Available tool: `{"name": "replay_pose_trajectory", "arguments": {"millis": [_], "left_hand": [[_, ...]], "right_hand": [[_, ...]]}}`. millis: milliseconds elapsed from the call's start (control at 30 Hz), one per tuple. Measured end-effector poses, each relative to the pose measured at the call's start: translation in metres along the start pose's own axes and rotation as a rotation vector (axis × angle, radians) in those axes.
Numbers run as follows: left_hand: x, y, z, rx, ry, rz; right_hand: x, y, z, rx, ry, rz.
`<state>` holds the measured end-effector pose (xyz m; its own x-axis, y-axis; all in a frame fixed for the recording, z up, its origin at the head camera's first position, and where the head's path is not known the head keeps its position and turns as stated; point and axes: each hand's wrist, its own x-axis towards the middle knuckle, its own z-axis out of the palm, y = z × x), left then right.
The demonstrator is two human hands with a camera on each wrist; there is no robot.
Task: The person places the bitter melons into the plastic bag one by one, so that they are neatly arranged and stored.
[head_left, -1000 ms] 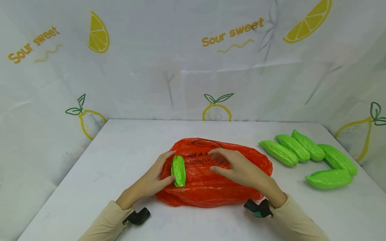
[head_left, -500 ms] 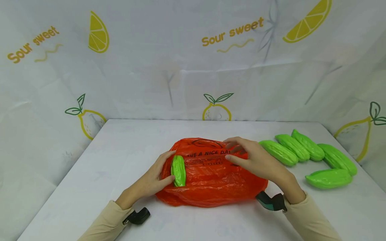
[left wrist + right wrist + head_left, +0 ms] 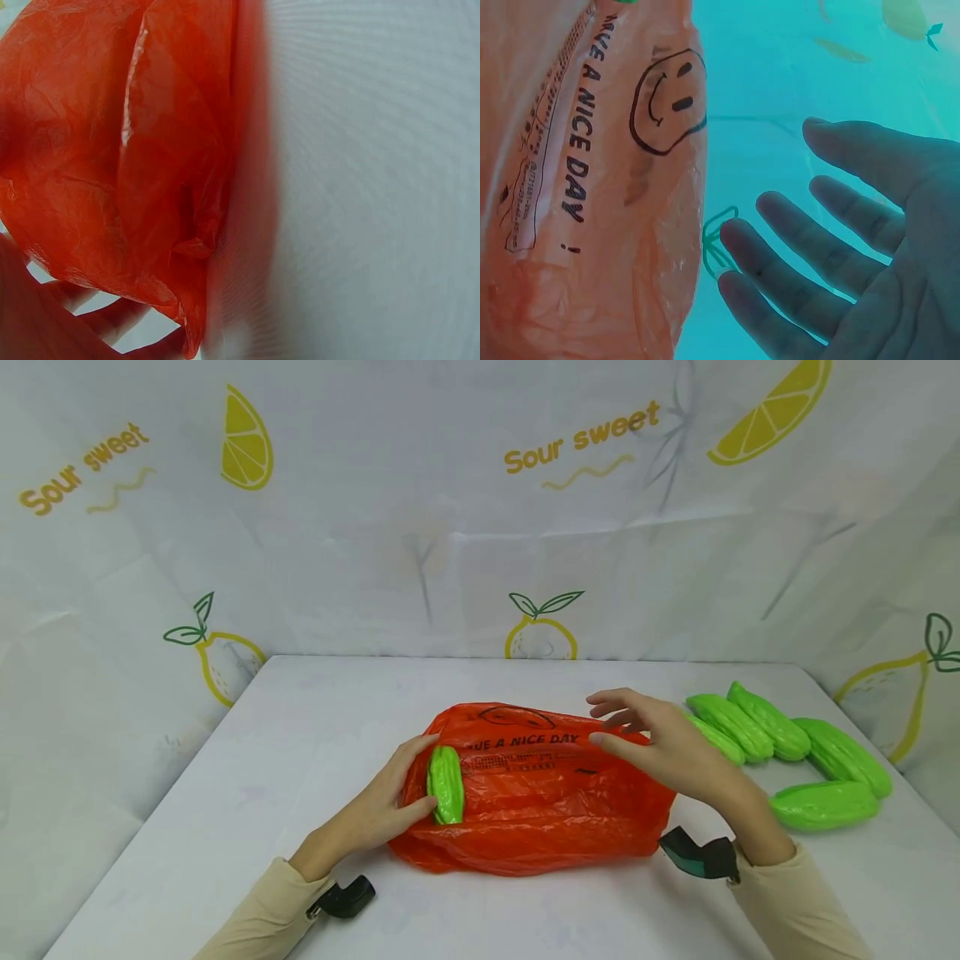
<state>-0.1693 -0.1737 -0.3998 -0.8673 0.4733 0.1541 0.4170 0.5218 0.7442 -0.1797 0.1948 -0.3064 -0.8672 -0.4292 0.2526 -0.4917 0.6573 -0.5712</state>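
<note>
A red plastic bag [image 3: 540, 793] lies on its side, its mouth opening toward me. Inside its left end is a bright green, ribbed bitter melon [image 3: 446, 785]. My left hand [image 3: 382, 797] holds the bag's left end, thumb at the front beside the melon and fingers round the far side. In the left wrist view those fingers [image 3: 112, 319] show against the red film. My right hand [image 3: 667, 747] hovers above the bag's right end with loosely bent fingers and nothing in them. The right wrist view shows that hand's fingers apart from the printed bag [image 3: 592, 180].
Several more bitter melons [image 3: 840, 758] lie at the right of the white table [image 3: 322, 710], some partly behind my right hand. A curtain [image 3: 337, 493] printed with lemons stands behind the table. A black wrist device [image 3: 701, 856] hangs under each sleeve.
My right hand has moved right and slightly up, from over the bag's middle to its right end, uncovering the printed words. The left hand and the melon inside the bag stay in place.
</note>
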Motion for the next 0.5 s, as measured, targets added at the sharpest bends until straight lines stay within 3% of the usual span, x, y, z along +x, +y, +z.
{"name": "replay_pose_trajectory", "arguments": {"millis": [167,500], "left_hand": [[0.0,0.001,0.0,-0.002,-0.001,-0.002],[0.0,0.0,0.0,-0.002,0.003,0.014]], "right_hand": [[-0.002,0.006,-0.006,-0.018,0.022,0.004],[-0.008,0.019,-0.021,-0.026,0.04,0.089]]}}
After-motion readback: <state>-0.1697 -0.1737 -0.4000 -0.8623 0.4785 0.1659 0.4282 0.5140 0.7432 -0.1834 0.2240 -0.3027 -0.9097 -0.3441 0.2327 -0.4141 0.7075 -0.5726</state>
